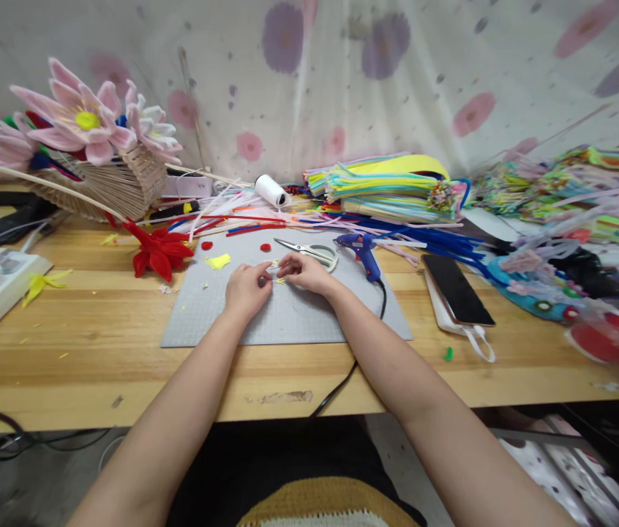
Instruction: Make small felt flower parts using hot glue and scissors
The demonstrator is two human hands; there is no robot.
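Observation:
My left hand (248,290) and my right hand (306,272) are close together over the grey cutting mat (216,322). The fingers of both are curled inward around small white and yellow bits (279,280). What exactly each hand pinches is too small to make out. Just beyond my right hand lie scissors (327,254) with pale handles, blades pointing left. A blue glue gun (361,252) rests to the right of them. Left of my hands are a scrap of yellow felt-like material (218,261) and a small red disc (207,246); another red disc (265,247) lies beyond my fingers.
A red fuzzy flower (160,252) lies left of the mat, near a woven fan-like holder (106,183) with pink flowers. Bundled pipe cleaners (391,192) and a white thread spool (270,191) stand behind. A phone (457,289) is at right. The glue gun's cord (336,391) crosses the table's front edge.

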